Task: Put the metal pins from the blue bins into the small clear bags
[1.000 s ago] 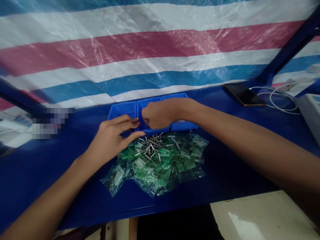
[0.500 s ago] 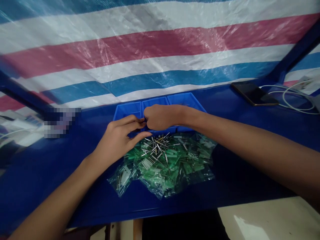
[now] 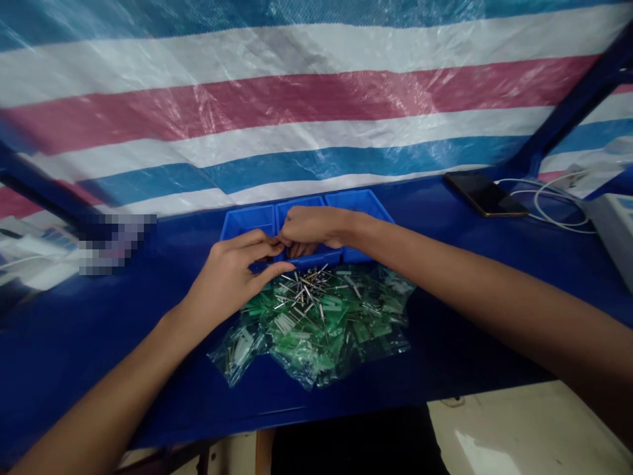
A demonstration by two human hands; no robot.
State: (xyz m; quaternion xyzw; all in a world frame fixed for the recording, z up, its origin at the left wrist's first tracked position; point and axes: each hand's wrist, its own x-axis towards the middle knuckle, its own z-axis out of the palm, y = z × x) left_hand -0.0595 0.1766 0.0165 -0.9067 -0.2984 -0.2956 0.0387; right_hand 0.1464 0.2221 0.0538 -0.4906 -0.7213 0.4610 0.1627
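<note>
My left hand (image 3: 230, 277) and my right hand (image 3: 309, 227) meet fingertip to fingertip over three small blue trays (image 3: 359, 201) at the back of the blue table (image 3: 469, 264). The right hand's fingers curl down over the middle tray. The left thumb and forefinger pinch toward them. Whatever sits between the fingertips is too small to make out. Just in front of the hands lies a pile of small clear bags with green contents (image 3: 331, 330), and loose metal pins (image 3: 304, 290) lie on top of it.
A striped red, white and blue tarp (image 3: 297, 99) hangs right behind the trays. A dark phone (image 3: 487, 194) and a white cable (image 3: 554, 198) lie at the back right, beside a pale box (image 3: 613, 224). The table's front edge runs close below the bags.
My right hand has loosened from a tight fist, its fingers now curled down over the middle tray. The left hand stays put at its fingertips. The view shifted slightly.
</note>
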